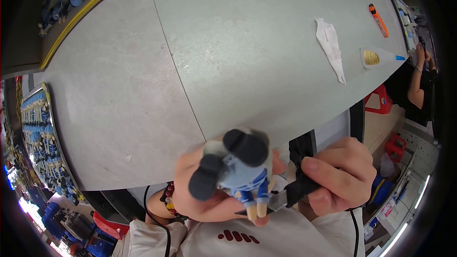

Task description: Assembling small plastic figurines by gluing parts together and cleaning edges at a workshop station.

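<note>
Holds a light-blue figurine point(247, 173) in the left hand point(190, 205), with two black rounded parts uppermost, beside the near edge of a grey desk point(119, 104). Grips a black handle point(301, 188) in the right hand point(345, 178), with a steel blade point(277, 201) angled leftward behind the figurine's pale lower tips, contact unclear. Wears a beaded bracelet point(169, 200) and a white shirt point(214, 245). Faces, toward the desk's right, a torn white strip point(332, 50), an orange cutter point(379, 20) and a blue-tipped bottle point(386, 58). Has a tray point(48, 96) of similar figurines point(35, 135) leftward and, rightward, a red stool point(379, 101) near another person's arm point(416, 89).
</note>
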A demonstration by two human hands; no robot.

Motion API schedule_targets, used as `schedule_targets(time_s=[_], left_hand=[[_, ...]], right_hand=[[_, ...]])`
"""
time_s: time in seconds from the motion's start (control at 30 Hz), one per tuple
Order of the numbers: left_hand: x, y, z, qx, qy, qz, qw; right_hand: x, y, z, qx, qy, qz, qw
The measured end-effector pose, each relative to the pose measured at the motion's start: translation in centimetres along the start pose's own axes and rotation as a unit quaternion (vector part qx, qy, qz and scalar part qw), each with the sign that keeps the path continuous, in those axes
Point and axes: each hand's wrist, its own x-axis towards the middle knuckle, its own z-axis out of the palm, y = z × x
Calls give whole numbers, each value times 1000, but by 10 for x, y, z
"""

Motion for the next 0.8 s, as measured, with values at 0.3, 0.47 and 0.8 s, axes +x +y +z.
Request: schedule_targets(time_s=[0.3, 0.47, 0.8], left_hand=[[1, -5, -7, 201, -100, 111, 968], [2, -2, -6, 210, -106, 79, 969], [-2, 0, 1, 209, -63, 25, 976]], right_hand=[[-1, -3, -2, -20, -18, 2, 1000], [0, -3, -3, -39, -13, -10, 999], [-1, -4, -4, -21, -30, -2, 999]])
